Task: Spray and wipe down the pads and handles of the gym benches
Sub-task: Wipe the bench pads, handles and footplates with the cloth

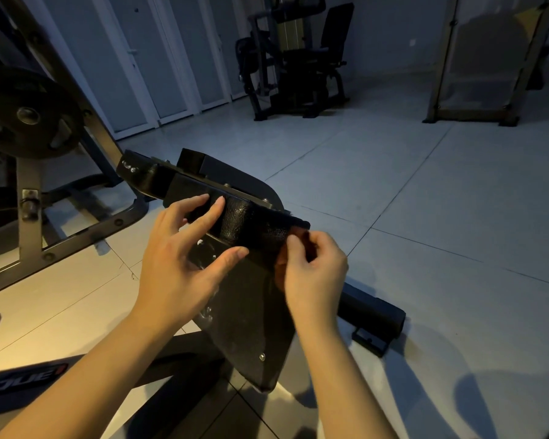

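Black pebbled vinyl fills the middle of my view: the bench pad [251,312], tilted, running from 6 o'clock up toward 11. My left hand [184,264] lies on it with fingers spread and fairly straight, fingertips on the raised ridge and thumb lower down, steadying more than gripping. My right hand [314,267], at 3 o'clock of the pad, pinches a dark reddish cloth [300,232] between thumb and fingers at the pad's upper edge; in this dim light I cannot make out its full extent.

White droplets [200,242] dot the pad near my left thumb and further down. I judge this pad sprayed but only partly wiped, with the lower face and any handles left. I see no spray bottle.

A foam roller [371,308] sits just beyond the pad at 4 o'clock, low enough not to hinder me. At 9 to 10 o'clock a steel rack frame [76,229] carries a weight plate [23,115], crowding that side. Far off at 12 o'clock, across the tiled floor [425,201], stands another seated machine [295,58]; I cannot tell whether it has been cleaned.
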A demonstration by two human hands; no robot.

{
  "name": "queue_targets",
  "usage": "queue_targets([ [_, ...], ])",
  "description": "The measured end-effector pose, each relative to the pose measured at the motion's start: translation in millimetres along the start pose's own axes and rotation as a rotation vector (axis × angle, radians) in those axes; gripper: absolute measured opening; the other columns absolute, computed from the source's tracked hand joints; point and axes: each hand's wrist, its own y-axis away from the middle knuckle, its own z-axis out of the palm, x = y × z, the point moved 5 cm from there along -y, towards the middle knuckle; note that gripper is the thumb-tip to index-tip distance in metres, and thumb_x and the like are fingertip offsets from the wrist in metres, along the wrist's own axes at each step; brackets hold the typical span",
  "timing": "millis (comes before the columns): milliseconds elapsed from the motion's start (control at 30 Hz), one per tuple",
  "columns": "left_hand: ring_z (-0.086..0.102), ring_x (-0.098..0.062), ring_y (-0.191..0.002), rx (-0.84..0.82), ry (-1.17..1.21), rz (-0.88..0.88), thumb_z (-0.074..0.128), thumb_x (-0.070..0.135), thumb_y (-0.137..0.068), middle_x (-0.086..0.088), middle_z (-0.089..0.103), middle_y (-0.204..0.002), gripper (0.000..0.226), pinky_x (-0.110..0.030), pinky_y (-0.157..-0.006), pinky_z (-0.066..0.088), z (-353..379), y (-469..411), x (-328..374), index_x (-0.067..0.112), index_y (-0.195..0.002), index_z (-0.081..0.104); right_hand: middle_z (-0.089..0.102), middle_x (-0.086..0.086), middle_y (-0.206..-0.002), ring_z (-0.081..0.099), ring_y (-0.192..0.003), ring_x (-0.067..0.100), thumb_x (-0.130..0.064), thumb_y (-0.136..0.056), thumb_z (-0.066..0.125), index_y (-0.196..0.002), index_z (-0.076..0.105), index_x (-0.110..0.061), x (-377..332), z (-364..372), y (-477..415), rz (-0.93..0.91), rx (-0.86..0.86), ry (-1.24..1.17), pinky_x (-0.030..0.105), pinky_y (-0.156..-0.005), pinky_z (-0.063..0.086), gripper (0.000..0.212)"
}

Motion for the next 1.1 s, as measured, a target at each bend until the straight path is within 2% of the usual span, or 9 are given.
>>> queue_targets([
  [133, 0.036, -0.004, -0.134, 0.0, -0.01, 0.012, 0.066, 0.061, -0.083, 0.003, 0.05, -0.145, 0.07, -0.019, -0.105, 0.032, -0.1, -0.7, -2.1, 0.027, -0.143, 0.058, 0.066, -0.007, -0.097, 0.062, -0.096, -0.001, -0.017, -0.098, 0.065, -0.103, 0.067, -0.018, -35.1, 12.9, 19.3, -0.212, -0.004, -0.03, 0.009, -0.073, 0.051, 0.006],
  [267, 0.037, -0.006, -0.134, 0.006, 0.002, 0.006, 0.067, 0.061, -0.083, 0.004, 0.051, -0.144, 0.069, -0.02, -0.105, 0.033, -0.4, -1.0, -2.0, 0.027, -0.142, 0.059, 0.066, -0.009, -0.094, 0.066, -0.088, 0.001, -0.023, -0.1, 0.061, -0.102, 0.065, -0.022, 14.5, -3.9, -7.0, 0.053, 0.019, 0.012, 0.021, -0.076, 0.059, 0.004],
  [333, 0.037, -0.005, -0.136, 0.01, 0.004, 0.006, 0.067, 0.061, -0.083, 0.005, 0.05, -0.145, 0.069, -0.023, -0.107, 0.033, -0.1, 0.5, -2.2, 0.028, -0.143, 0.058, 0.067, -0.007, -0.094, 0.063, -0.086, -0.008, -0.021, -0.099, 0.063, -0.105, 0.069, -0.015, 20.3, -5.7, -9.4, 0.087, 0.022, 0.011, 0.017, -0.076, 0.058, 0.011],
  [400, 0.036, -0.005, -0.137, 0.001, 0.011, 0.008, 0.066, 0.061, -0.084, 0.005, 0.049, -0.146, 0.07, -0.025, -0.109, 0.033, 0.9, 0.5, -2.2, 0.028, -0.144, 0.057, 0.069, -0.003, -0.096, 0.063, -0.088, -0.009, -0.019, -0.098, 0.065, -0.108, 0.07, -0.012, -0.9, 1.9, -0.3, -0.011, 0.015, -0.036, 0.009, -0.071, 0.053, 0.013],
  [533, 0.038, -0.009, -0.136, 0.001, 0.009, 0.01, 0.066, 0.061, -0.083, 0.001, 0.05, -0.144, 0.07, -0.024, -0.108, 0.034, 1.0, -0.6, -1.8, 0.025, -0.143, 0.058, 0.067, -0.006, -0.097, 0.064, -0.094, 0.002, -0.018, -0.098, 0.066, -0.104, 0.069, -0.015, -38.8, 14.9, 20.0, -0.234, -0.026, -0.042, 0.008, -0.075, 0.051, 0.007],
  [700, 0.042, -0.014, -0.136, -0.004, 0.03, -0.015, 0.067, 0.062, -0.083, 0.006, 0.048, -0.145, 0.07, -0.036, -0.109, 0.041, 0.2, 1.4, -0.4, 0.029, -0.144, 0.057, 0.066, -0.008, -0.092, 0.063, -0.082, -0.003, -0.022, -0.101, 0.061, -0.099, 0.065, -0.021, 25.5, -7.8, -11.0, 0.092, 0.006, 0.044, 0.028, -0.079, 0.061, 0.004],
  [767, 0.041, -0.014, -0.138, -0.008, 0.041, -0.022, 0.066, 0.062, -0.083, 0.008, 0.047, -0.146, 0.07, -0.041, -0.11, 0.04, -0.1, 1.6, 0.0, 0.03, -0.144, 0.056, 0.066, -0.007, -0.093, 0.063, -0.083, -0.002, -0.02, -0.1, 0.062, -0.1, 0.067, -0.018, 23.2, -5.3, -4.4, 0.08, 0.027, 0.051, 0.029, -0.08, 0.06, 0.005],
  [967, 0.037, -0.007, -0.135, -0.02, 0.013, -0.013, 0.065, 0.064, -0.082, 0.005, 0.049, -0.144, 0.072, -0.023, -0.106, 0.033, -0.7, -0.9, -0.8, 0.028, -0.143, 0.058, 0.065, -0.004, -0.1, 0.061, -0.098, -0.002, -0.015, -0.098, 0.065, -0.105, 0.068, -0.014, -33.9, 15.3, 26.0, -0.246, -0.008, -0.027, 0.007, -0.075, 0.05, 0.007],
  [1100, 0.038, -0.007, -0.135, -0.025, 0.011, -0.02, 0.071, 0.06, -0.081, 0.006, 0.05, -0.145, 0.07, -0.02, -0.105, 0.031, -1.5, -1.2, 0.5, 0.028, -0.143, 0.059, 0.066, -0.007, -0.098, 0.063, -0.09, 0.0, -0.022, -0.1, 0.061, -0.106, 0.067, -0.018, 11.1, -0.8, -4.6, 0.01, 0.068, 0.045, 0.024, -0.081, 0.059, 0.01],
])
